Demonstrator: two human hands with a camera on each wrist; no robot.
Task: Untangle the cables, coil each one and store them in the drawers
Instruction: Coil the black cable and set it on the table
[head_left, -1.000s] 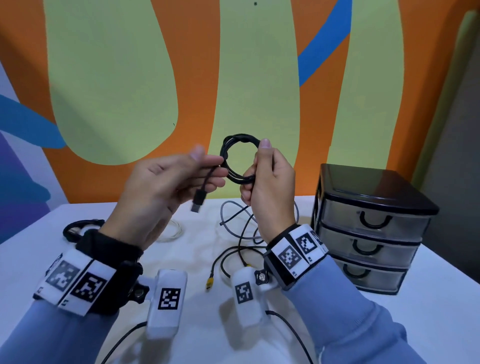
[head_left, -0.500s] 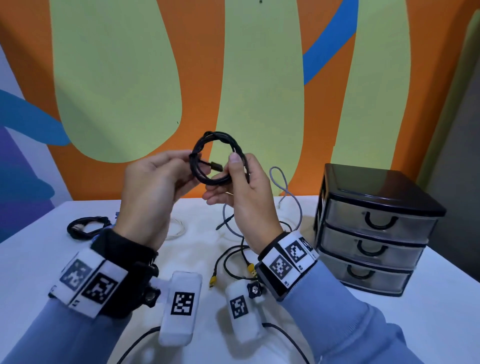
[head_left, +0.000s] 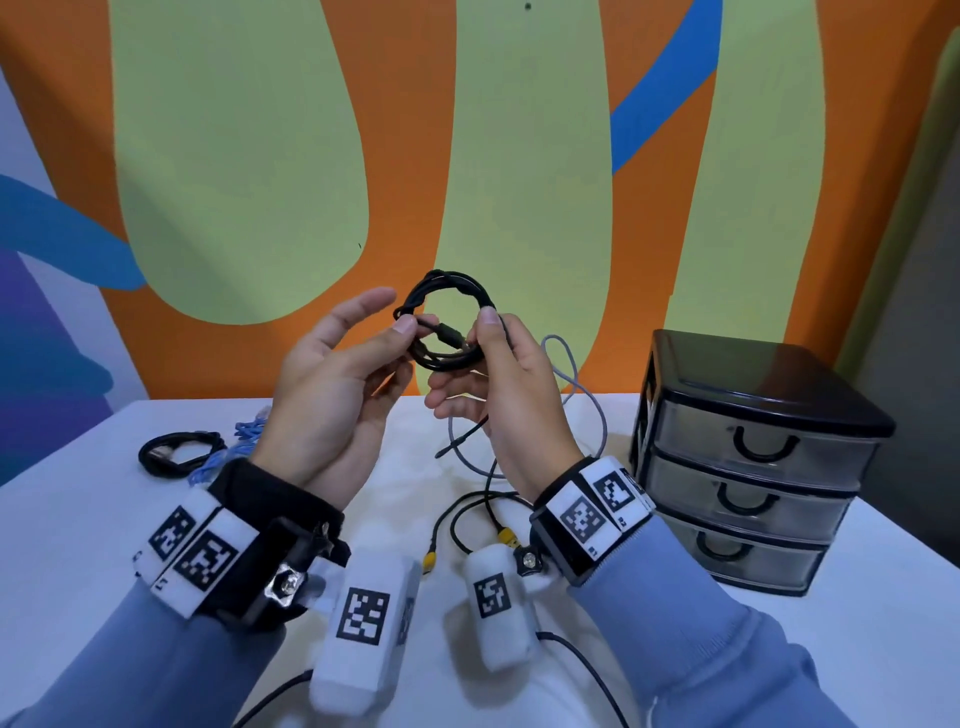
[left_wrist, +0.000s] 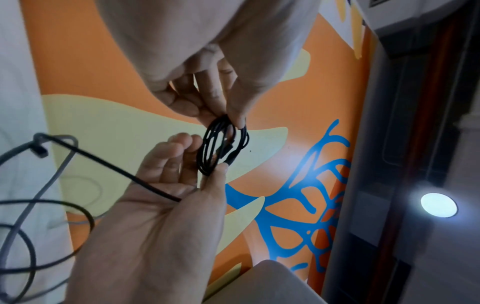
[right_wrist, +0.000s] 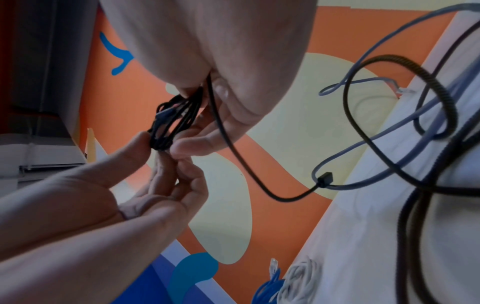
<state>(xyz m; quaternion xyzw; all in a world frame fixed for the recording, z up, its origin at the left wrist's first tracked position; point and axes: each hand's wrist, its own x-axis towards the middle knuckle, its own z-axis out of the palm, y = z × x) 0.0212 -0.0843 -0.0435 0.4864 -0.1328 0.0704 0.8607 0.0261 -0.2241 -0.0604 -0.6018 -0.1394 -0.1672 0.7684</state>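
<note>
A black cable, wound into a small ring, is held up above the white table. My left hand pinches the ring's left side between thumb and fingers, palm turned up, index finger stretched out. The right hand pinches the right side under its thumb. The cable's plug end lies across the middle of the ring. The left wrist view shows the coil edge-on between both thumbs. The black three-drawer unit stands at the right, all drawers closed.
On the table lie a coiled black cable at far left, a blue cable beside it, a loose grey cable and a black cable with yellow plugs. A white coil lies by the blue one.
The plug end, hanging from my left hand a second ago, now sits inside the ring. My left hand has turned palm-up.
</note>
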